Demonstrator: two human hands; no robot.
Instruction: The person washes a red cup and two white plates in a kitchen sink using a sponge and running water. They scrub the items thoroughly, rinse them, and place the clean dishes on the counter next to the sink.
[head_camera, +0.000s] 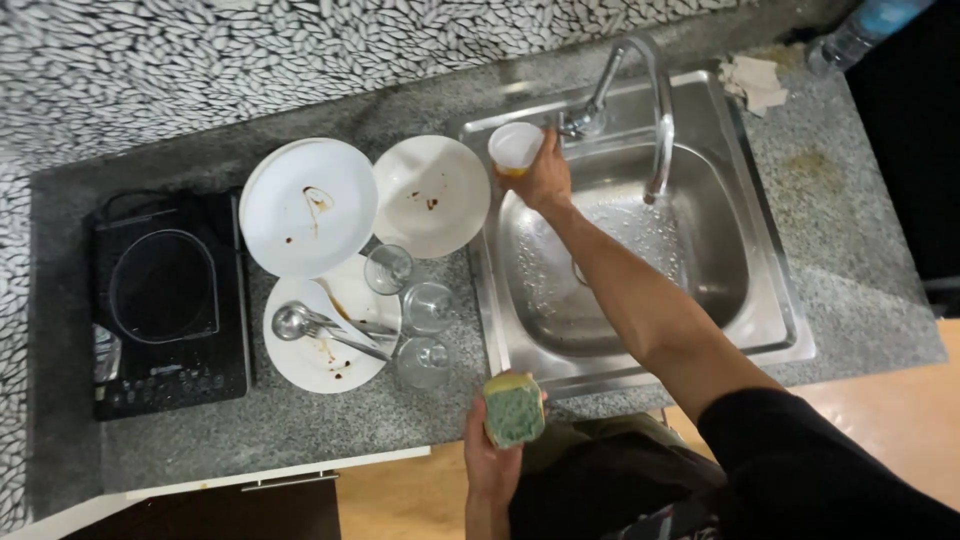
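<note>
While water runs from the faucet (655, 120), right hand (545, 180) clamps a plastic cup (515, 147) at the sink's (770, 300) back-left rim.
Left hand (492, 455) grips a green sponge (514, 408) over the counter edge; risk: wet cup may slip, or knock the nearby glasses (425, 310).

A single head-worn camera looked almost straight down, from fairly near, over the granite tabletop (300, 420) and steel sink (770, 330).

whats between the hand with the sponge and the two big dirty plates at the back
In the head view, three clear glasses and a smaller stained plate bearing cutlery lie between the left hand and those plates.
</note>
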